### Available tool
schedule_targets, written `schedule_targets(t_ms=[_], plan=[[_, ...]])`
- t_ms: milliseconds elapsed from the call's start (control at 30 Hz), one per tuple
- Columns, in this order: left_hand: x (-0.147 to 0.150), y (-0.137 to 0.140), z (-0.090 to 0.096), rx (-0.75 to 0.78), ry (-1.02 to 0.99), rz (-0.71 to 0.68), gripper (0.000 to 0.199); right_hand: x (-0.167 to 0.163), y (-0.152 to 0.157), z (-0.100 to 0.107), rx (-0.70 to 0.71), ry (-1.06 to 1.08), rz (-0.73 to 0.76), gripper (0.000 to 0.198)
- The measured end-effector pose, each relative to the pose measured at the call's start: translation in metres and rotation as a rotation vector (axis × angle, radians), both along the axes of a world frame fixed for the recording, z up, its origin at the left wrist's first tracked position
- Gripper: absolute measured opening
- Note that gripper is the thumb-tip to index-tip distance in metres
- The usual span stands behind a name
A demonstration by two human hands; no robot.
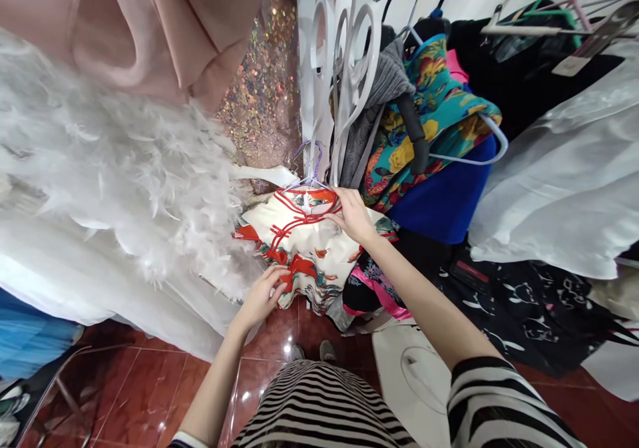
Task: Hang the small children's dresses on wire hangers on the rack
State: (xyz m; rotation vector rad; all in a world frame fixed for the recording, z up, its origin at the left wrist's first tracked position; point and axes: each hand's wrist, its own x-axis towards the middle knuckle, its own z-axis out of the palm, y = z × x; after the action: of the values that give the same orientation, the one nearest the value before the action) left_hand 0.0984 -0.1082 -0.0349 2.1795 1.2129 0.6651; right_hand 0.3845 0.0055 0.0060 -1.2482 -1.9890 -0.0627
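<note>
A white dress (319, 243) with red piping, red knotted fastenings and coloured print hangs in front of me on a purple hanger (314, 168). My right hand (355, 216) is closed at the right of its neckline, thumb and fingers on the red-edged collar. Lower down, my left hand (262, 295) is at the left side of the dress, fingers bent around red trim with the thumb below them. Part of the cloth there is hidden by the fingers. The dress's lower part falls in folds between my hands.
White feathered gowns (164, 162) crowd the left, below a dusty-pink satin garment (200, 15). A white scrolled metal stand (344, 68) rises behind the hanger. At right hang a teal floral garment (429, 102) and a white satin one (559, 168). Red tiles (164, 375) cover the floor.
</note>
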Motion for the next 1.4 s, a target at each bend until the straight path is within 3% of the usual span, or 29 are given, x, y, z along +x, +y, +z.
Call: schedule_targets(t_ms=[333,533,900,1133,1400], plan=[[0.016,0.030,0.034,0.158,0.085,-0.052,0.030,-0.009,0.007,0.013,-0.079,0.079,-0.140,0.027],[0.016,0.038,0.043,0.198,0.153,-0.039,0.029,-0.005,0.011,0.017,-0.160,0.151,-0.088,0.029],[0.015,0.049,0.043,0.271,0.172,-0.028,0.031,-0.006,0.011,0.028,-0.256,0.110,-0.166,0.033],[0.024,0.070,0.063,0.354,0.239,-0.025,0.041,-0.009,0.008,0.036,-0.336,0.109,-0.189,0.033],[0.055,0.117,0.092,0.493,0.403,-0.079,0.044,-0.005,0.008,0.034,-0.355,0.056,-0.152,0.031]])
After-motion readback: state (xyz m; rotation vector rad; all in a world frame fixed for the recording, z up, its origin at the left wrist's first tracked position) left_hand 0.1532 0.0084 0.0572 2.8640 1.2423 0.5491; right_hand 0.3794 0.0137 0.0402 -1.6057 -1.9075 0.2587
